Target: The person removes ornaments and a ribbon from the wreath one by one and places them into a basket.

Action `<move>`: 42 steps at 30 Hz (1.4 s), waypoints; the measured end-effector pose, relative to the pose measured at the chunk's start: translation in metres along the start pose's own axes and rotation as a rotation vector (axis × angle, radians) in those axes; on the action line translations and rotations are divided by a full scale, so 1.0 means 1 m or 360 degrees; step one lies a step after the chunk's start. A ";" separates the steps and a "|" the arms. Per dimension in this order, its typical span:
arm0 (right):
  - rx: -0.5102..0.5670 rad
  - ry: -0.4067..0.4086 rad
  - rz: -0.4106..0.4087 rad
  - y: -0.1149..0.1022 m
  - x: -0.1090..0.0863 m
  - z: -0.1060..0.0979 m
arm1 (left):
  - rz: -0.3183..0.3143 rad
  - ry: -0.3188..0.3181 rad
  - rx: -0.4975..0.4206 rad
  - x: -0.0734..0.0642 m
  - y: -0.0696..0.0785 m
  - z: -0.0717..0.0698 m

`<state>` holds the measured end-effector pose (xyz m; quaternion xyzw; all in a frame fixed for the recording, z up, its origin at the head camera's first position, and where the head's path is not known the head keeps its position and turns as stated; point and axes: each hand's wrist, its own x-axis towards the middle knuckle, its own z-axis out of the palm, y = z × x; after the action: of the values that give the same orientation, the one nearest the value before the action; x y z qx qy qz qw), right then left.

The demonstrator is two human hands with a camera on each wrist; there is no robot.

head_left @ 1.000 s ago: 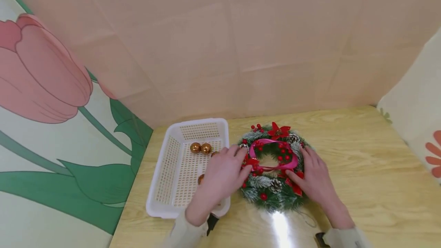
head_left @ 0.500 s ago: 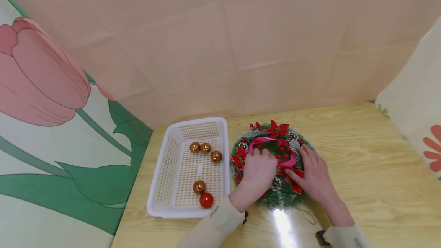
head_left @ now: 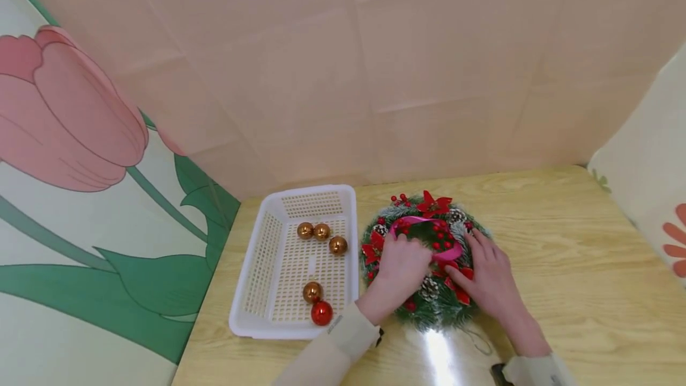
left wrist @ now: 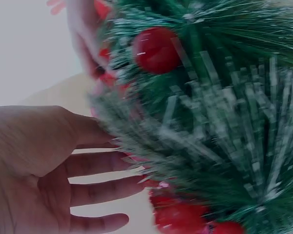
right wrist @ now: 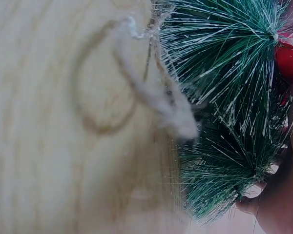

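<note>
A green Christmas wreath (head_left: 439, 308) with frosted tips, red berries, poinsettias and pinecones lies on the wooden table. A loop of pink ribbon (head_left: 454, 253) lies over its middle. My left hand (head_left: 402, 270) reaches over the wreath's left front. Its thumb and index finger come together at the ribbon, their tips hidden behind needles; the other fingers (left wrist: 102, 191) extend below. My right hand (head_left: 486, 276) holds the wreath's right side, thumb toward the inner rim and fingers over the ring. In the right wrist view, green needles (right wrist: 224, 73) hide part of this hand.
Left of the wreath stands a white plastic basket (head_left: 252, 255). Several copper-coloured balls (head_left: 338, 246) and one red ball (head_left: 321, 313) lie in it. A thin cord loop (head_left: 480, 343) sticks out at the wreath's front. A draped wall stands behind the table.
My left hand has moved right, from the wreath's left edge to its inner rim and ribbon, uncovering balls in the basket. Over the last half second both hands stay nearly in place.
</note>
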<state>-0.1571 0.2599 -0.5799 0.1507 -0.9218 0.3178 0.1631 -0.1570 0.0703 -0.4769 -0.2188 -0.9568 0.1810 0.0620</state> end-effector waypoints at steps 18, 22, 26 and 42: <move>0.0030 -0.0055 0.0041 -0.002 -0.002 0.003 | -0.0172 0.1061 -0.0096 -0.021 -0.075 -0.068; 0.0035 -0.0044 0.0034 -0.002 -0.001 0.004 | -0.0225 0.1177 -0.0267 -0.025 -0.094 -0.078; 0.0043 -0.0038 0.0033 -0.002 -0.001 0.004 | -0.0322 0.1296 -0.0437 -0.031 -0.114 -0.087; 0.0039 -0.0040 0.0016 0.002 0.000 0.002 | -0.0754 0.1678 -0.0726 -0.083 -0.189 -0.106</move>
<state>-0.1585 0.2600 -0.5827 0.1521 -0.9206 0.3278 0.1482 -0.1365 -0.0912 -0.3111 -0.0681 -0.8346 -0.1793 0.5164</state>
